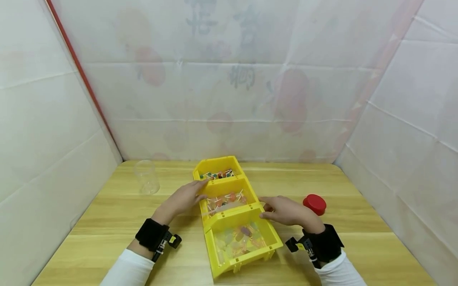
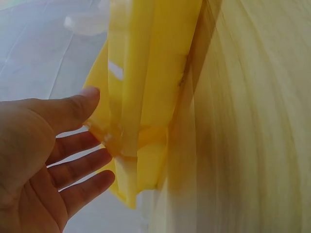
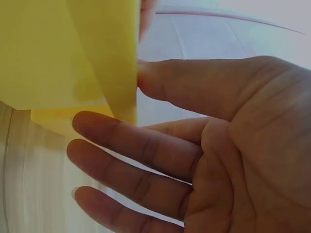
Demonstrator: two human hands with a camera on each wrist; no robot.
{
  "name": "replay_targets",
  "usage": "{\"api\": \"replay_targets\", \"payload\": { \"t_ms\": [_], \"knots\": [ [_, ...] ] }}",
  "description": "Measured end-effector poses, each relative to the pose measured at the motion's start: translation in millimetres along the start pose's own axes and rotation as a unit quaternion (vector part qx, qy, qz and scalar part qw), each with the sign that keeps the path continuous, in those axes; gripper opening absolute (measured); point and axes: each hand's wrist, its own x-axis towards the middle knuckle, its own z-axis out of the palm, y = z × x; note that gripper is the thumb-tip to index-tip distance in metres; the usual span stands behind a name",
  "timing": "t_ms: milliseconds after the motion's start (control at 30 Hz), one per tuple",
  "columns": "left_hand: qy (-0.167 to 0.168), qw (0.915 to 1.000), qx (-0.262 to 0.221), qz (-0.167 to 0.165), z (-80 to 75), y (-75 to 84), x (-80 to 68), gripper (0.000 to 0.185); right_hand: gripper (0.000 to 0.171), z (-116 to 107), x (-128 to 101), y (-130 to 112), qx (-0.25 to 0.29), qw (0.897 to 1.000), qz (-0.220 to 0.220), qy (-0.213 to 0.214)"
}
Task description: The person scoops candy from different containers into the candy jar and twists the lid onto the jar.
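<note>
Three yellow bins stand joined in a slanting row: a back bin, a middle bin and a front bin. Small lollipops lie in the back one, reddish lollipops in the middle, and paler wrapped pieces in front. My left hand touches the left rim where back and middle bins meet, its fingers loosely extended. On the right side, my right hand rests its thumb and index fingertip on the edge near the middle-front joint; its other fingers stretch below the bin's edge.
A clear plastic jar stands at the back left of the wooden table. A red round lid lies to the right of my right hand. White sheeting closes off the back and both sides.
</note>
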Motion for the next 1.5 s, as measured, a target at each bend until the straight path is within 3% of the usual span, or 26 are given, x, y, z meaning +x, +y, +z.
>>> {"api": "replay_targets", "payload": {
  "t_ms": [367,567,833,1033,1167,1300,1500],
  "knots": [
    [0.025,0.9996,0.008,0.009,-0.5,1.1,-2.7,0.047,0.056,-5,-5,7,0.034,0.999,0.016,0.004],
    [0.039,0.9985,0.034,0.016,-1.6,1.8,-2.4,0.044,0.053,-11,-16,6,0.056,0.997,0.039,-0.033],
    [0.03,0.9992,0.025,0.002,-6.6,-2.6,-5.4,0.043,0.019,-15,-23,-1,0.061,0.994,0.019,-0.086],
    [0.012,0.9999,0.009,-0.004,-11.3,-8.3,-9.3,0.044,0.015,-16,-22,-2,0.021,0.998,0.009,-0.055],
    [0.005,0.9989,-0.03,-0.036,-15.9,-12.5,-11.8,0.042,0.014,-18,-24,1,-0.006,0.999,0.029,-0.028],
    [0.034,0.9951,-0.052,-0.077,-20.8,-15.7,-11.4,0.045,0.02,-19,-26,5,-0.018,0.997,0.072,0.001],
    [0.061,0.9901,-0.036,-0.121,-22.4,-24.3,-5.7,0.055,0.023,-19,-26,9,-0.017,0.993,0.109,0.035]
  ]
}}
